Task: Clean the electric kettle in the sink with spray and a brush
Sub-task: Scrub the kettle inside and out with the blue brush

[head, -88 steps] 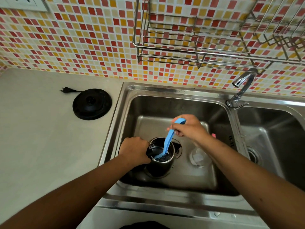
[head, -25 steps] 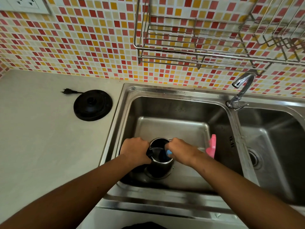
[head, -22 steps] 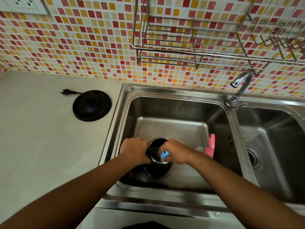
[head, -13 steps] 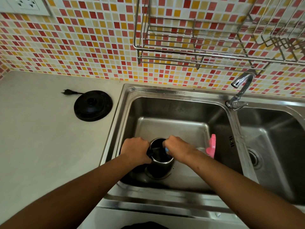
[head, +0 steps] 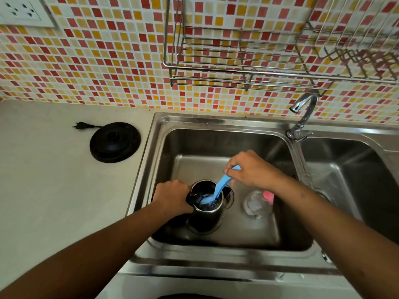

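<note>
The sink (head: 216,121) basin holds the upright kettle (head: 206,214). The left hand (head: 172,198) is clenched on its handle side, and the right hand (head: 250,169) grasps the blue brush (head: 218,188), whose head is inside. A hard scrub could tip the kettle toward the spray bottle (head: 258,205) just beside it, under the right wrist.

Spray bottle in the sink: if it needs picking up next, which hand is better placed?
Probably the right hand. The spray bottle stands just below its wrist, on the kettle's right. It would have to let go of the blue brush first. The left hand is gripping the kettle's left side.
</note>
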